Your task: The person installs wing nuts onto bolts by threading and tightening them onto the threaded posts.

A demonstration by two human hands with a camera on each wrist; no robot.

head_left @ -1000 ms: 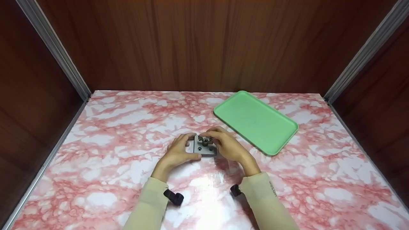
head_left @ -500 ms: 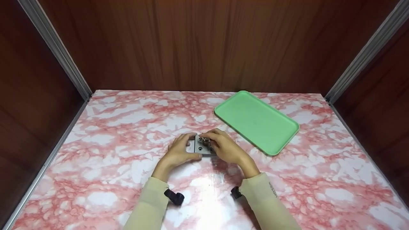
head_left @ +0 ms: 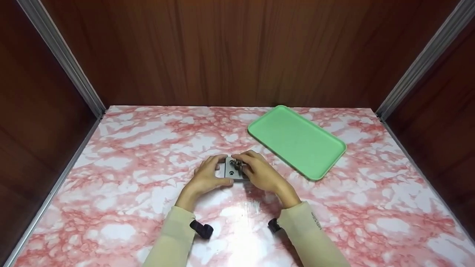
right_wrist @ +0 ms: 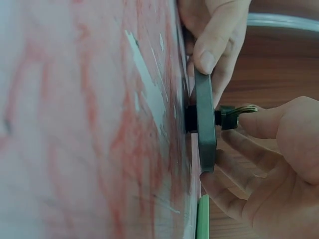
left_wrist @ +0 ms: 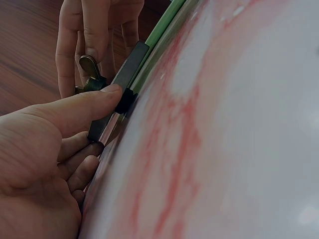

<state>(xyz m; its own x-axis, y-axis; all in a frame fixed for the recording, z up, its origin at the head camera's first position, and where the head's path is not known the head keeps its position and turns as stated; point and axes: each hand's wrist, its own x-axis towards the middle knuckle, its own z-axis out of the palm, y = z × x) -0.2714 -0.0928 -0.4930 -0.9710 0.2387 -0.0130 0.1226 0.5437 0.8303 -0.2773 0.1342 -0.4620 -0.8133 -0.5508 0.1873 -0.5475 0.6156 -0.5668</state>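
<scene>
Grey plate: gripped across by my left hand, thumb and fingers wide-set.
Brassy wing nut: atop the plate, pinched by my curled right hand.

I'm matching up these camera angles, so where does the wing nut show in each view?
Head: wing nut just below the picture's centre, over the metal plate.
Left wrist: wing nut in the upper left.
Right wrist: wing nut right of centre, about mid-height.
Shared landmark: the green tray, showing only as a strip in both wrist views.
</scene>
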